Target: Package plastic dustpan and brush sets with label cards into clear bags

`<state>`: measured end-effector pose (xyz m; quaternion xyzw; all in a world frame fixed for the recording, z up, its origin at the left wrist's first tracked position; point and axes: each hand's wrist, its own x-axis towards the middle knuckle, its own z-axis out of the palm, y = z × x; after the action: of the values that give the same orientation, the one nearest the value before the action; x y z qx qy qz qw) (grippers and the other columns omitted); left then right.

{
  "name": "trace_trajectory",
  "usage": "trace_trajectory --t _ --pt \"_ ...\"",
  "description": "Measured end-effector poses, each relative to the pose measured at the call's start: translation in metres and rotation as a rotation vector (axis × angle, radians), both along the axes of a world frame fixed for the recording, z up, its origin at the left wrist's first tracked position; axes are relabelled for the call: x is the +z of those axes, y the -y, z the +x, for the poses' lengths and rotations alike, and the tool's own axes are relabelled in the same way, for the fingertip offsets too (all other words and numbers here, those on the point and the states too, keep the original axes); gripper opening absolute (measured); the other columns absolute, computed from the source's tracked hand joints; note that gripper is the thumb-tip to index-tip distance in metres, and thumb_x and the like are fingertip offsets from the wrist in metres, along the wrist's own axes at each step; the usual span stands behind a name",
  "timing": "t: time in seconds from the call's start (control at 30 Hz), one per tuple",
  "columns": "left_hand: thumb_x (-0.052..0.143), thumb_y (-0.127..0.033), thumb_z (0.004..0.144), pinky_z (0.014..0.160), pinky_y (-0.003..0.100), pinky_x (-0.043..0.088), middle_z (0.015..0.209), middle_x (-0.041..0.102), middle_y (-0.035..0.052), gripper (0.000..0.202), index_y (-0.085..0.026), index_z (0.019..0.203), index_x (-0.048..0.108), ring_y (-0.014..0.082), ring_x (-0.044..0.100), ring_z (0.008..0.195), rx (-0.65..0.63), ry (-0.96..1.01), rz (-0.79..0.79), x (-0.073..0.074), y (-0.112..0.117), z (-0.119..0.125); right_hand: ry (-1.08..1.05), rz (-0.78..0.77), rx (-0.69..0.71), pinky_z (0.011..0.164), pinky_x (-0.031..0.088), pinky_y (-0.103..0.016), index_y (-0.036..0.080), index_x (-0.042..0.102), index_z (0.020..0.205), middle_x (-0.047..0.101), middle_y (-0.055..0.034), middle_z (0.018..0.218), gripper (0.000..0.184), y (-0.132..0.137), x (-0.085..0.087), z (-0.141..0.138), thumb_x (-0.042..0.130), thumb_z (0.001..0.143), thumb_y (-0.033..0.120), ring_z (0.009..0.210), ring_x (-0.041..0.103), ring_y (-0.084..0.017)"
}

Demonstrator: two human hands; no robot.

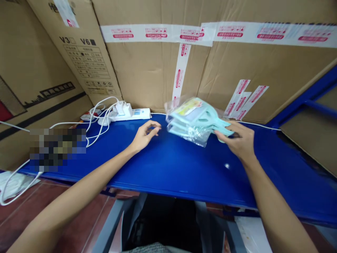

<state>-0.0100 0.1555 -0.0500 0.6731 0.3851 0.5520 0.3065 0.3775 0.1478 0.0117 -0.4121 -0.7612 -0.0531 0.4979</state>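
A stack of pale turquoise plastic pieces in a clear bag (196, 117) is above the blue tabletop, tilted, with a yellow and white label on top. I cannot make out exactly what the pieces are. My right hand (239, 138) is closed on their narrow right end, thumb below and fingers behind. To the left of the pack, apart from it, my left hand (146, 135) hovers over the table with loosely curled fingers. A gap shows between its thumb and fingertips, and nothing is visible in it.
On the blue table (168, 168) a white power strip (142, 113) with plugged-in adapters stands at the back left. White cables (101, 123) loop beside it. Taped cardboard (142, 70) walls the back and left side. A blue metal frame (305, 98) rises on the right.
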Motion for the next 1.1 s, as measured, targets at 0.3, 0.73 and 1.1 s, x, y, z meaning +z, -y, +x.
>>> trace_trajectory --t 0.3,0.73,1.1 --pt "0.058 -0.055 0.103 0.113 0.043 0.048 0.132 0.074 0.0111 0.038 -0.021 0.114 0.073 0.0286 0.066 0.128 -0.087 -0.028 -0.052 0.010 0.002 -0.009 0.197 -0.401 0.320 0.083 0.054 -0.040 0.024 0.066 0.070 0.078 -0.0105 0.101 0.043 -0.001 -0.016 -0.026 0.072 0.091 0.060 0.087 0.070 -0.026" --pt "0.070 -0.020 0.079 0.075 0.032 0.062 0.112 0.074 0.0113 0.038 -0.018 0.116 0.061 0.0260 0.074 0.109 -0.052 -0.024 -0.165 -0.015 -0.014 -0.010 0.198 -0.550 0.287 0.070 0.040 -0.033 0.021 0.065 0.068 0.062 -0.0025 0.076 0.054 -0.018 -0.026 -0.008 0.073 0.088 0.070 0.074 0.053 -0.020" --pt "0.085 -0.025 0.076 0.083 0.036 0.062 0.102 0.079 0.0082 0.058 -0.021 0.122 0.049 0.0231 0.080 0.093 -0.180 0.033 -0.198 -0.017 -0.013 -0.008 0.419 -0.639 0.303 0.070 0.039 -0.032 0.021 0.061 0.067 0.060 -0.0025 0.085 0.060 -0.016 -0.027 -0.006 0.075 0.081 0.077 0.073 0.053 -0.019"
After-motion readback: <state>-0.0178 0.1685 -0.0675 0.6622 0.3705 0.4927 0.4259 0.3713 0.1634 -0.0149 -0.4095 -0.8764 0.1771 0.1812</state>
